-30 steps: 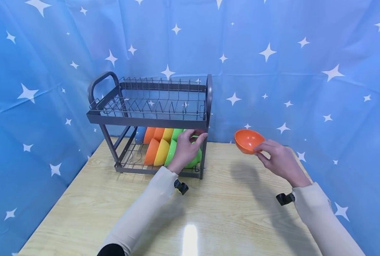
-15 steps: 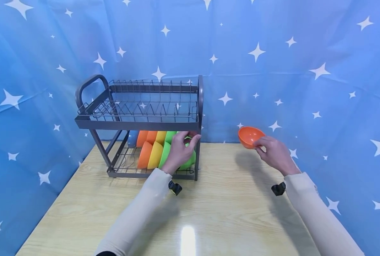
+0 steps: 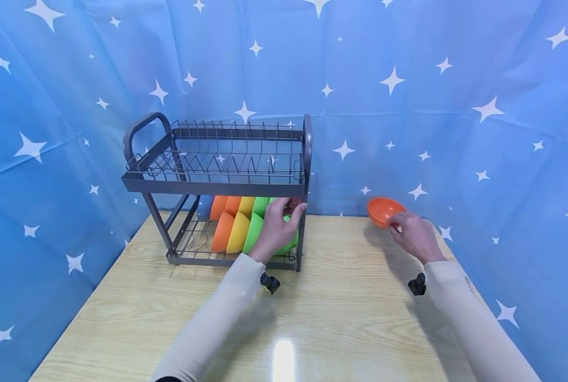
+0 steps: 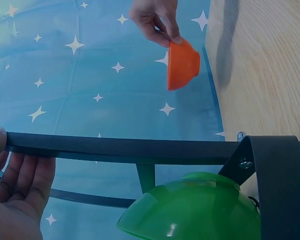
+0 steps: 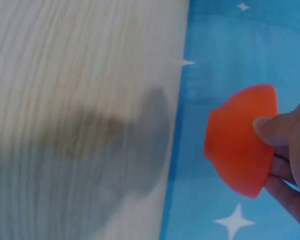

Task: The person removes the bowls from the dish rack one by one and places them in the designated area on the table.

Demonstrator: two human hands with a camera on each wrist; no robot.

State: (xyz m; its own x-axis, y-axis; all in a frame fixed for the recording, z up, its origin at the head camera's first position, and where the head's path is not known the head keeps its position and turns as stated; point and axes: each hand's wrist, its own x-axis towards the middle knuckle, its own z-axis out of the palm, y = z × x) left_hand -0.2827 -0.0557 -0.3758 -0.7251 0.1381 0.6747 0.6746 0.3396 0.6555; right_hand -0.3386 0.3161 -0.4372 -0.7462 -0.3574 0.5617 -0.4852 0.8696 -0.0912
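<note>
My right hand [image 3: 414, 235] pinches an orange bowl [image 3: 383, 211] by its rim over the table's back right. In the right wrist view the thumb lies on the outside of the bowl [image 5: 240, 142], fingers on the other side. My left hand [image 3: 276, 225] is at the right end of a dark two-tier dish rack [image 3: 217, 187]; in the left wrist view its fingers [image 4: 32, 175] curl round the rack's dark post. Just beside that hand, green bowls [image 4: 195, 210] stand on the lower tier, partly hidden by it in the head view.
Further along the lower tier, orange bowls [image 3: 222, 233], yellow bowls [image 3: 239, 233] and a blue piece [image 3: 205, 207] stand tilted in two rows. The upper tier is a wire rack. A starry blue curtain [image 3: 360, 79] hangs behind the wooden table [image 3: 341, 297].
The right hand has brought the orange bowl slightly to the right and lower, nearer the table's back edge. The left hand stays on the rack. The head view has shifted a little.
</note>
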